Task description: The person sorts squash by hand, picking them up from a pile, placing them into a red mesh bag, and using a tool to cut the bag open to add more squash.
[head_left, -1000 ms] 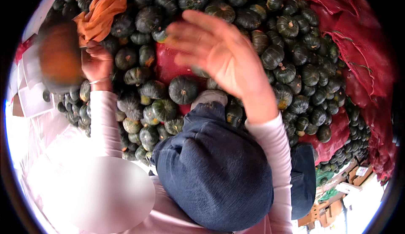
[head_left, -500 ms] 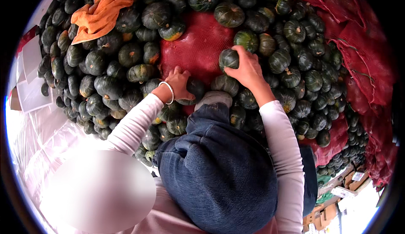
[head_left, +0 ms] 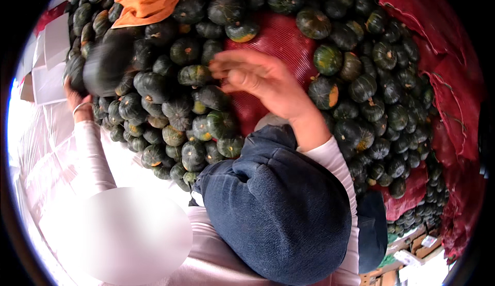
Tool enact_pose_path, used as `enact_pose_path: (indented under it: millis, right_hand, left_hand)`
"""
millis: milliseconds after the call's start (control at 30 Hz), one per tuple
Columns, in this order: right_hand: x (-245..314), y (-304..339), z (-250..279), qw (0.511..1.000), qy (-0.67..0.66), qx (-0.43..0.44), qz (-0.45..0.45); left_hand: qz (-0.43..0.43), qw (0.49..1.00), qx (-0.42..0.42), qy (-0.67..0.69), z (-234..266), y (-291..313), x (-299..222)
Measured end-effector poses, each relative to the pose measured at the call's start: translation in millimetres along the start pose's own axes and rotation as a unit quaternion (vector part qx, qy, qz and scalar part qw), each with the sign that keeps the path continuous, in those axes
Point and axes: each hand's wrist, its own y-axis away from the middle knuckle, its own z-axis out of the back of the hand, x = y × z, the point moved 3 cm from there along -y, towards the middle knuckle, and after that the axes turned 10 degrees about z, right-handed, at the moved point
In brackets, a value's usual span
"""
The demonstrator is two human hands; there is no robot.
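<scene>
Squash [head_left: 105, 67], dark and blurred, sits gripped in your left hand [head_left: 76, 98] at the pile's [head_left: 361, 87] left edge; your right hand [head_left: 260, 80] hovers spread over red netting [head_left: 281, 41].

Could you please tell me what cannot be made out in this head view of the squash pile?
- Left hand: mostly hidden behind the motion-blurred dark squash it lifts; its grip cannot be told.
- Right hand: fingers blurred, spread open above the red mesh, holding nothing.
- Lower left: a blurred oval covers that area.
- Small squashes at the right rim: too small to tell apart.
</scene>
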Motion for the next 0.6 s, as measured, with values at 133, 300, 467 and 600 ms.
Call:
enact_pose_path:
  millis: [133,300,467,600]
  right_hand:
    - [-34,45,107,0.723,0.669,-0.061,-0.161]
    - [-56,83,142,0.657,0.684,0.074,-0.308]
    - [-52,66,149,0.691,0.633,0.131,-0.323]
    - [-46,69,146,0.667,0.676,0.131,-0.286]
  left_hand:
    - [0.056,0.989,-0.139,0.021,114,17,1]
    - [0.189,0.978,-0.084,-0.025,55,99,127]
    - [0.457,0.745,0.369,0.316,-75,205,201]
    - [0.526,0.704,0.407,0.250,-164,252,223]
